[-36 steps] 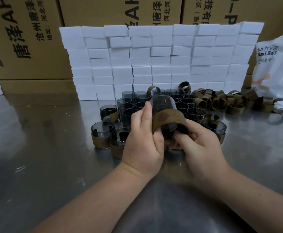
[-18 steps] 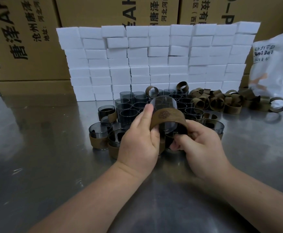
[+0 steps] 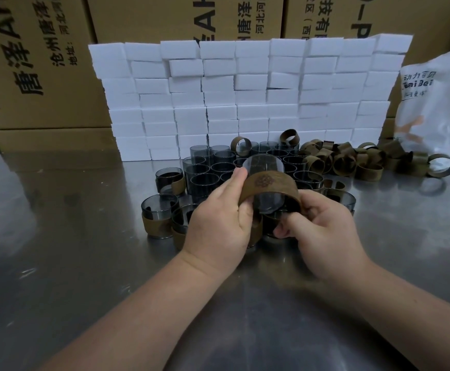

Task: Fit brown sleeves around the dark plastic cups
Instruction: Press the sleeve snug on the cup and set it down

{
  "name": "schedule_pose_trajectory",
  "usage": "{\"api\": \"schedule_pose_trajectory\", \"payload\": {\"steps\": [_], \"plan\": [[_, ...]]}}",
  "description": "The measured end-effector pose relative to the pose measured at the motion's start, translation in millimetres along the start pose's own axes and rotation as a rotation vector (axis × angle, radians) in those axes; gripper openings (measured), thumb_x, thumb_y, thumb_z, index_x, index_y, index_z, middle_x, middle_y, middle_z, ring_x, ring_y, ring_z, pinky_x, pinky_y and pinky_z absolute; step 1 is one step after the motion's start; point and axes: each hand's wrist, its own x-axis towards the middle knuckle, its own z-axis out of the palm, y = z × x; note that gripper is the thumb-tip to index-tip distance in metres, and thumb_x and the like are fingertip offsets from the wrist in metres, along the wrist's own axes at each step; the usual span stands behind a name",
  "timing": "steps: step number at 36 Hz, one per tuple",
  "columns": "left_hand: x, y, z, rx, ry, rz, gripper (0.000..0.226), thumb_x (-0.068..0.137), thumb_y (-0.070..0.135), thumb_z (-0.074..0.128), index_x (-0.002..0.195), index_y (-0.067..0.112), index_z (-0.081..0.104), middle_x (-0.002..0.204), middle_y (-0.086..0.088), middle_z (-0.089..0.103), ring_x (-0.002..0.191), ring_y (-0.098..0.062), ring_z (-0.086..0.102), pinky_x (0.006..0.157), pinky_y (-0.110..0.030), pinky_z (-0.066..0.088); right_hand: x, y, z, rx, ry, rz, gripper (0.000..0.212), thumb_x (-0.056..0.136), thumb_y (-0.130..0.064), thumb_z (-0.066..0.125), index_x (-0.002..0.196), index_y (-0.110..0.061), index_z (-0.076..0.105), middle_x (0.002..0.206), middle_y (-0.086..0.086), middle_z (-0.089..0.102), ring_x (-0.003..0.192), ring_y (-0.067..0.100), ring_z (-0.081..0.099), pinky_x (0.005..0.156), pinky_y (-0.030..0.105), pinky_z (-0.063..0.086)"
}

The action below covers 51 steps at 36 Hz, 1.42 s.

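While the left hand grips the cup, the right hand pinches its sleeve (fingers curled).

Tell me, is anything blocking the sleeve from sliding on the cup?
Nothing visible blocks it. The sleeve already sits around the cup, held up by the left hand and right hand.

Near tabletop open; cups, sleeve pile, foam wall block beyond.
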Motion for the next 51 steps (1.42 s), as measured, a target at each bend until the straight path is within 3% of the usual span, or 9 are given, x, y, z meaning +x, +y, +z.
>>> {"api": "schedule_pose_trajectory", "payload": {"steps": [10, 13, 22, 26, 35, 45, 51], "plan": [[1, -1, -2, 0.003, -0.015, 0.020, 0.042, 0.084, 0.014, 0.047, 0.122, -0.003, 0.056, 0.115, -0.020, 0.063, 0.104, -0.033, 0.062, 0.089, -0.019, 0.034, 3, 5, -5, -0.023, -0.012, -0.010, 0.041, 0.078, 0.015, 0.049, 0.079, -0.023, 0.066, 0.060, -0.010, 0.065, 0.056, 0.003, 0.061, 0.056, 0.015, 0.050], [2, -1, -5, 0.027, -0.032, 0.051, 0.048, 0.085, 0.024, 0.039, 0.119, -0.005, 0.058, 0.110, -0.021, 0.065, 0.099, -0.034, 0.065, 0.087, -0.023, 0.036, 3, 6, -5, -0.014, -0.017, -0.002, 0.040, 0.078, 0.015, 0.049, 0.078, -0.021, 0.066, 0.060, -0.009, 0.065, 0.056, 0.003, 0.061, 0.057, 0.015, 0.051], [3, 1, -6, 0.088, -0.014, 0.100, 0.045, 0.085, 0.022, 0.040, 0.108, -0.008, 0.064, 0.092, -0.020, 0.070, 0.079, -0.032, 0.069, 0.082, -0.028, 0.038, 4, 7, -8, -0.007, -0.025, 0.014, 0.039, 0.078, 0.015, 0.050, 0.080, -0.021, 0.066, 0.061, -0.008, 0.067, 0.057, 0.004, 0.062, 0.057, 0.015, 0.051], [2, 0, -7, 0.097, -0.015, 0.102, 0.045, 0.086, 0.022, 0.040, 0.107, -0.008, 0.064, 0.090, -0.020, 0.070, 0.078, -0.032, 0.069, 0.083, -0.028, 0.037, 5, 10, -8, -0.004, -0.022, 0.024, 0.040, 0.077, 0.015, 0.051, 0.079, -0.021, 0.067, 0.061, -0.006, 0.067, 0.058, 0.006, 0.063, 0.058, 0.018, 0.052], [4, -1, -8, 0.058, -0.049, 0.096, 0.045, 0.087, 0.026, 0.035, 0.106, 0.000, 0.067, 0.078, -0.011, 0.067, 0.068, -0.029, 0.064, 0.070, -0.026, 0.038, 5, 7, -9, 0.031, -0.014, 0.056, 0.040, 0.077, 0.016, 0.053, 0.085, -0.020, 0.068, 0.073, -0.009, 0.071, 0.068, 0.003, 0.066, 0.059, 0.014, 0.051], [3, -2, -8, 0.073, -0.039, 0.121, 0.047, 0.088, 0.027, 0.035, 0.111, -0.003, 0.064, 0.079, -0.013, 0.067, 0.071, -0.029, 0.064, 0.072, -0.027, 0.039, 5, 3, -10, 0.026, -0.004, 0.074, 0.041, 0.076, 0.017, 0.055, 0.087, -0.020, 0.069, 0.074, -0.007, 0.072, 0.068, 0.006, 0.067, 0.059, 0.015, 0.051], [3, -2, -7, 0.102, 0.005, 0.151, 0.043, 0.087, 0.021, 0.039, 0.108, -0.008, 0.063, 0.072, -0.015, 0.065, 0.062, -0.027, 0.064, 0.069, -0.029, 0.039, 6, 2, -10, 0.035, 0.007, 0.078, 0.042, 0.073, 0.017, 0.058, 0.088, -0.021, 0.069, 0.076, -0.008, 0.072, 0.072, 0.005, 0.068, 0.059, 0.014, 0.051]]}}
